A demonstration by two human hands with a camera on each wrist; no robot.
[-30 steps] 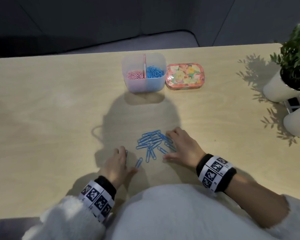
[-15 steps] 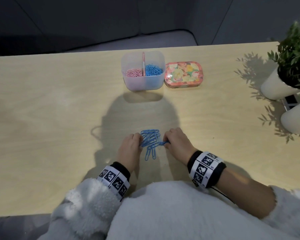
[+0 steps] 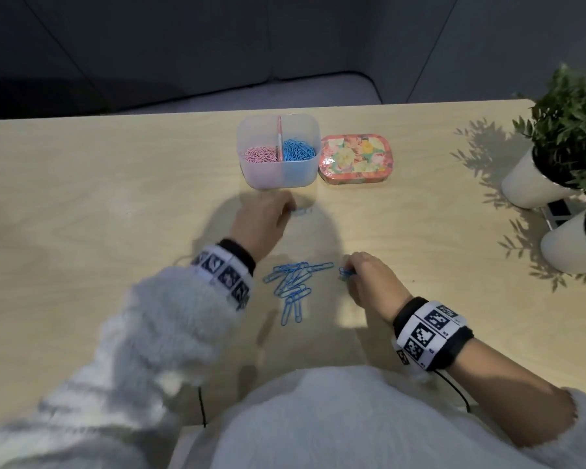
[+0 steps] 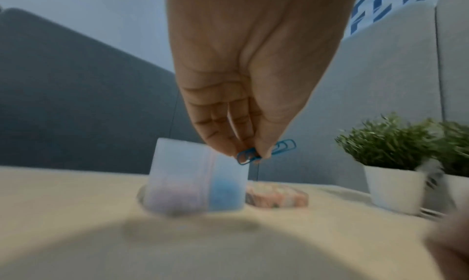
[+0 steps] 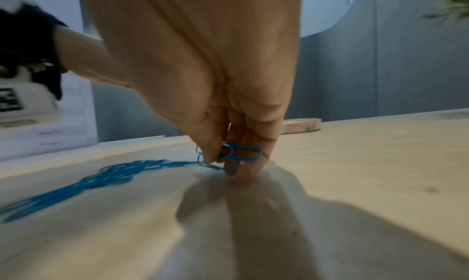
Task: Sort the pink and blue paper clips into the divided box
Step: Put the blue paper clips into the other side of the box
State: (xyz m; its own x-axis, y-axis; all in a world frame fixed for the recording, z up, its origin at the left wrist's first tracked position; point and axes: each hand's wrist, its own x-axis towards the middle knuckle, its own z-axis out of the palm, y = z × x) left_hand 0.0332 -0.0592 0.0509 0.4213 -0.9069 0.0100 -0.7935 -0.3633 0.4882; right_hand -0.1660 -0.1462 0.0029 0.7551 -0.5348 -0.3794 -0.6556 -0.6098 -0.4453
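Right now I see my left hand [image 3: 263, 220] raised just short of the translucent plastic divided box [image 3: 278, 176], which stands near the far edge of the pale wooden tabletop [image 3: 99, 204]. In the left wrist view, thumb and fingertips [image 4: 264, 150] pinch a few blue paper clips [image 4: 266, 151] close to the box's rim. The box's left compartment holds pink paper clips [image 3: 262, 154], the right one more blue clips [image 3: 298, 150], a thin partition between them. My right hand [image 3: 369, 280] sits low at the middle of the tabletop, fingers narrowed around a small bunch of blue clips [image 5: 238, 156] right at the surface. Just left of it lies a loose pile of blue clips [image 3: 293, 282], flat on the wood. A floral-patterned tin [image 3: 354, 158] rests touching the box's right side. Two white pots of green plants [image 3: 535, 182] stand at the right edge.
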